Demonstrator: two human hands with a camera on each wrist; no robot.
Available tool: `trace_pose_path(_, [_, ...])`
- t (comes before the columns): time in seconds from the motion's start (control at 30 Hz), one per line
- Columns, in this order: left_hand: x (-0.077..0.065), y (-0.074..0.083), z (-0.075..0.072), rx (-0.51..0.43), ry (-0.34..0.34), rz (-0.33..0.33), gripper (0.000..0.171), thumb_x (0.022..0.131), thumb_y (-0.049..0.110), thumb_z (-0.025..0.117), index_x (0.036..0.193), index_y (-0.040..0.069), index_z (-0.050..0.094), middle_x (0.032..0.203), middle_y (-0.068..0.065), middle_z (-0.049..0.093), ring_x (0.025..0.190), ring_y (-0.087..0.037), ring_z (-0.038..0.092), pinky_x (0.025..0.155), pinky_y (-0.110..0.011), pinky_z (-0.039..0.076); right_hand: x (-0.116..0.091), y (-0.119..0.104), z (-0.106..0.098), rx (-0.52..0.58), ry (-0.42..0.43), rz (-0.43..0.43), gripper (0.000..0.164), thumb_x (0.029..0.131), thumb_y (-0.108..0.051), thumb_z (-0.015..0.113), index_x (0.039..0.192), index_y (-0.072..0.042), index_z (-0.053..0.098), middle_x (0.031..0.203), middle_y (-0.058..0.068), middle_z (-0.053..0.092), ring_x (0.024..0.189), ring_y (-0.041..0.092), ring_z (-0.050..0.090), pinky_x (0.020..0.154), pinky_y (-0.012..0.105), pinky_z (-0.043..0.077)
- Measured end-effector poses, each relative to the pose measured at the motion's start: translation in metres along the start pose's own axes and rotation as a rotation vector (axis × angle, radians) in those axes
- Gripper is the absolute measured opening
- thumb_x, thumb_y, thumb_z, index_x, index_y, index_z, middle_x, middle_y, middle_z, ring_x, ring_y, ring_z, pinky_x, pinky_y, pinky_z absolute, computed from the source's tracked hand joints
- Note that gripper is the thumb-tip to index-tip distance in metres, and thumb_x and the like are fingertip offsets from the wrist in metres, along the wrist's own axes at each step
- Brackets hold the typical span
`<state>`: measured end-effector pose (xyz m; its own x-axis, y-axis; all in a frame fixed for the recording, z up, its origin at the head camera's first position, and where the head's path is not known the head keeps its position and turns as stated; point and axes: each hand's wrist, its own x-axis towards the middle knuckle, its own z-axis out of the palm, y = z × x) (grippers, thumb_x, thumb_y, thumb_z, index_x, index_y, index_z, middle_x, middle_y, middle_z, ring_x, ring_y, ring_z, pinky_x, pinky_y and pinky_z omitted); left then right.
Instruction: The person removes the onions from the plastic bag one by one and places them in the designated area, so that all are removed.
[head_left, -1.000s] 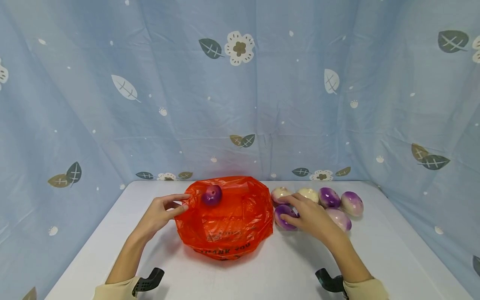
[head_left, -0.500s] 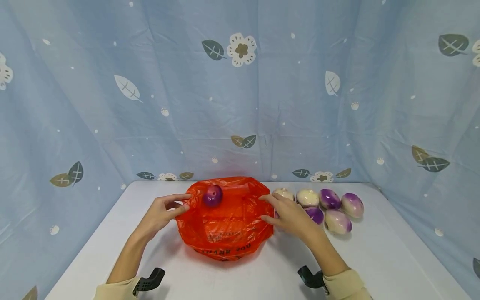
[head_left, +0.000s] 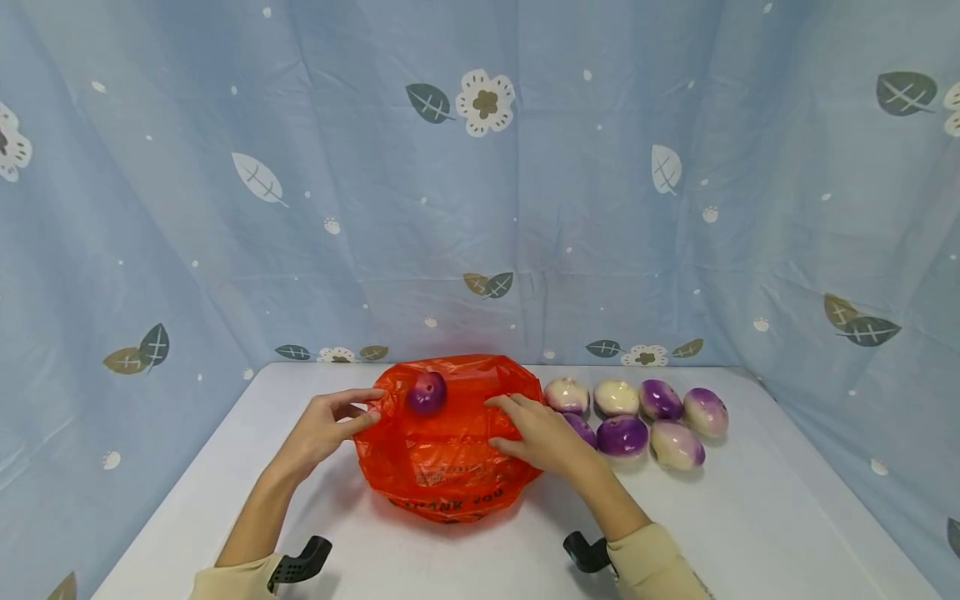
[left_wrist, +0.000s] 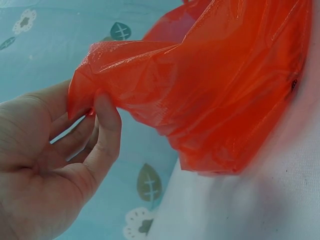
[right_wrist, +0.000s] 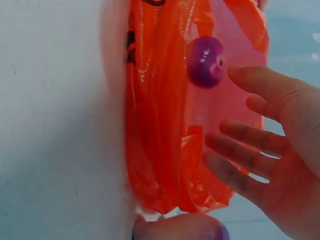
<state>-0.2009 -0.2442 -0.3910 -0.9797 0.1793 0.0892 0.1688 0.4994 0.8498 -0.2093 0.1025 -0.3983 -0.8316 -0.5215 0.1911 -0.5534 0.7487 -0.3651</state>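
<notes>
A red plastic bag (head_left: 450, 450) with dark lettering on its front lies on the white table, its mouth facing up. My left hand (head_left: 324, 427) pinches the bag's left rim between thumb and fingers; the left wrist view shows the film folded over the fingertips. A glossy purple onion-like vegetable (head_left: 427, 392) is in the bag, toward the back left. Over the bag's right side hovers my right hand (head_left: 543, 435), fingers spread and relaxed, holding nothing. In the right wrist view, the purple vegetable (right_wrist: 206, 62) shows just beyond that hand's fingertips.
Right of the bag, several glossy purple and cream vegetables (head_left: 622, 435) sit in two rows. My right hand and forearm partly cover the nearest purple one (head_left: 580, 428). A blue patterned curtain (head_left: 570, 208) stands behind the white table (head_left: 757, 500).
My right hand has moved left from above the vegetables to over the bag, uncovering most of them. My left hand keeps its hold on the bag's rim.
</notes>
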Motion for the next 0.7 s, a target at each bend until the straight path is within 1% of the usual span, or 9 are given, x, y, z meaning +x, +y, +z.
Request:
trace_pose_path(0.17, [0.0,-0.001,0.0,-0.002,0.0,0.004,0.042,0.089,0.03,0.072,0.128,0.015,0.066,0.108,-0.013,0.07,0.091,-0.024,0.063,0.07,-0.028,0.056,0.009,0.0,0.01,0.002,-0.011,-0.01,0.055,0.089,-0.039,0.071,0.136,-0.022,0.052,0.128,0.006,0.061,0.114,0.026,0.063,0.095,0.047,0.054])
trace_pose_path(0.27, [0.001,-0.002,0.0,-0.005,0.002,0.006,0.042,0.089,0.03,0.072,0.128,0.015,0.066,0.108,-0.013,0.07,0.091,-0.024,0.063,0.07,-0.028,0.056,0.014,0.002,0.016,0.013,-0.022,0.009,0.055,0.088,-0.039,0.072,0.137,-0.022,0.051,0.129,0.007,0.061,0.116,0.027,0.062,0.096,0.049,0.053])
trace_pose_path(0.5, [0.0,-0.004,0.002,-0.01,-0.015,0.001,0.042,0.09,0.03,0.071,0.129,0.015,0.065,0.111,-0.014,0.07,0.093,-0.024,0.063,0.072,-0.027,0.056,0.024,0.0,0.03,0.046,-0.089,0.071,0.059,0.089,-0.04,0.071,0.14,-0.022,0.048,0.14,0.011,0.056,0.127,0.032,0.056,0.098,0.056,0.05])
trace_pose_path(0.7, [0.001,-0.003,0.002,-0.005,-0.011,0.007,0.042,0.089,0.031,0.072,0.128,0.016,0.066,0.111,-0.013,0.07,0.093,-0.024,0.064,0.073,-0.027,0.056,0.034,-0.007,0.037,0.075,-0.105,0.077,0.062,0.089,-0.041,0.071,0.142,-0.024,0.045,0.146,0.009,0.051,0.133,0.031,0.05,0.102,0.057,0.046])
